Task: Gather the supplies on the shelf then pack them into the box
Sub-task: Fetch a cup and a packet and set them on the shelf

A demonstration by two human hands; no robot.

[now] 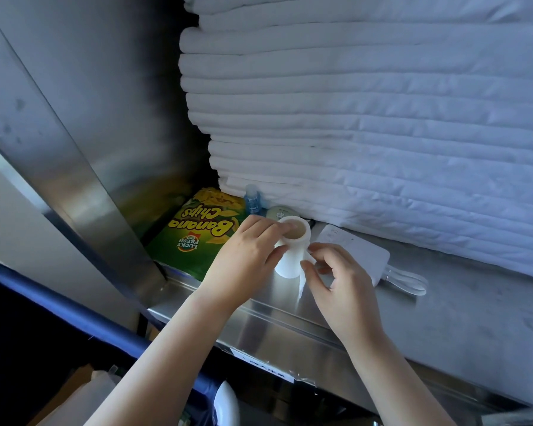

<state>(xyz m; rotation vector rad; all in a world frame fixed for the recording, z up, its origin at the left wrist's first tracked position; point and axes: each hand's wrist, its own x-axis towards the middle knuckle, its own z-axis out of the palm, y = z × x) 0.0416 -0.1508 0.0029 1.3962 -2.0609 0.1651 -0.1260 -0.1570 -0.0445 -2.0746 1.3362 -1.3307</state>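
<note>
The left hand [246, 250] grips the white roll [290, 259], a finger hooked in its core, at the near edge of the metal shelf [290, 315]. The right hand [336, 278] pinches its loose tail [302, 282]. Best press that tail down flat before lifting, clear of the chips bag [197, 235] at left.

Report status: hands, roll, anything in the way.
Left hand grips white tape roll at steel shelf. Right hand pinches its loose end. Banana chips bag, blue bottle, white charger lie behind.
</note>
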